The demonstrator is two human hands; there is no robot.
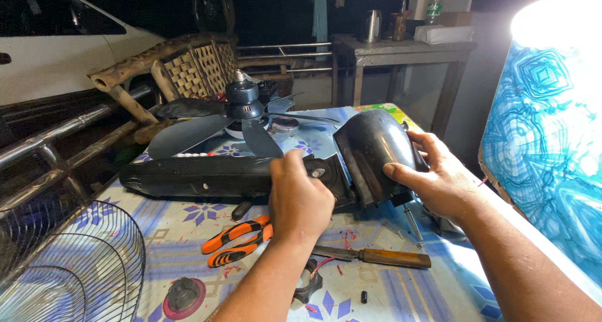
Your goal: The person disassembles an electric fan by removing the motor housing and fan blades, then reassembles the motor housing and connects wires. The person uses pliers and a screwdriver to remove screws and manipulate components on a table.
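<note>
A long black fan stand housing (200, 176) lies across the table. My left hand (300, 196) presses down on it near its right end. My right hand (436, 174) grips the rounded black motor cover (370, 149) joined to that end. A dark fan blade set (216, 124) with its hub sits just behind the housing. Orange-handled pliers (235, 240) and a wooden-handled knife (382, 256) lie in front of my left wrist.
A wire fan guard (75, 265) leans at the lower left. A round red-and-black cap (184, 295) and small black parts (309, 284) lie on the patterned tablecloth (426, 290). A bamboo chair (182, 71), a white car (56, 52) and a grey bench (401, 49) stand behind.
</note>
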